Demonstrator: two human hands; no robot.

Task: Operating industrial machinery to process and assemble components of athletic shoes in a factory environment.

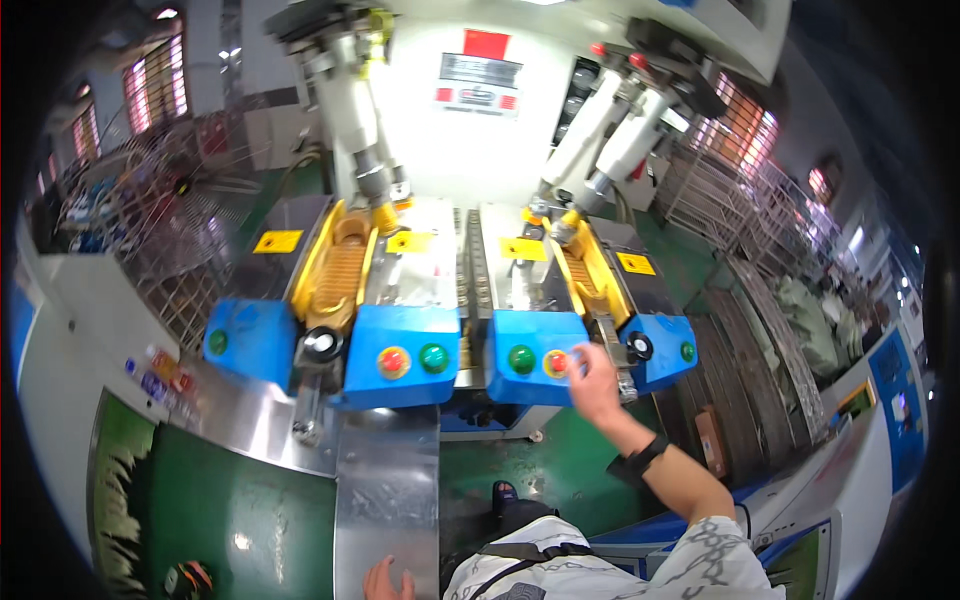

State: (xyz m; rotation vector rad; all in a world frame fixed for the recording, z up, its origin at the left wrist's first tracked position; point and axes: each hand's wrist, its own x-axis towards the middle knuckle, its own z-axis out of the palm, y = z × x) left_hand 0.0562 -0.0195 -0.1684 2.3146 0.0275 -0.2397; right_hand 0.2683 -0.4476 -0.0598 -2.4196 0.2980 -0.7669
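Note:
My right hand is raised in front of the right blue control panel. Its slightly bent fingers are just beside the red button with a yellow ring; whether they touch it I cannot tell. It appears to hold nothing. A green button is left of the red one. At the lower edge, over the metal table, my left hand shows partly, fingers apart and nothing in them. Beyond the right panel, a yellow-sided mould holds a ribbed tan piece. The left station has a similar yellow mould.
Slanted white cylinders hang over the left mould, with others over the right. The left blue panel carries a red and a green button. Bottles stand at far left. Wooden slats and a wire rack lie right.

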